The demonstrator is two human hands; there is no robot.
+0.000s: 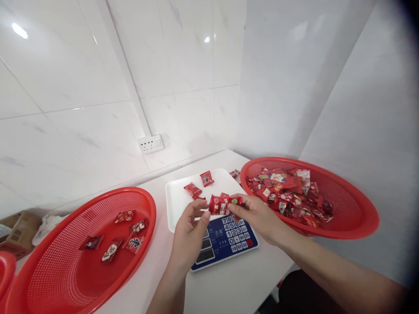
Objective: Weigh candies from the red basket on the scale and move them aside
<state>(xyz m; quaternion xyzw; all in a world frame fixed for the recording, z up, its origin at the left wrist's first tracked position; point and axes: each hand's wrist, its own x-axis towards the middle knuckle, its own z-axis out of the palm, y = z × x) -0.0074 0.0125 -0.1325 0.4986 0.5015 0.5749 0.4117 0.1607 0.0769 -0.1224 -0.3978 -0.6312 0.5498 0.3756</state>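
Note:
Between my two hands, above the front of a digital scale (225, 246), is a small red wrapped snack packet (218, 205). My left hand (193, 226) pinches its left end between thumb and fingers. With thumb and fingers closed, my right hand (250, 213) grips the right end, where a green spot shows on the red wrapper. Whether that end belongs to a second packet I cannot tell. Behind my hands, red packets (193, 190) lie on the scale's white tray (175, 209). One more packet (207, 178) rests near the tray's back edge.
A red plastic basket (356, 209) heaped with red packets stands at the right. At the left, another red basket (49, 261) holds several packets. Packets (235, 173) lie on the table beside the tray. A cardboard box (21, 233) and a wall socket (150, 144) are farther back.

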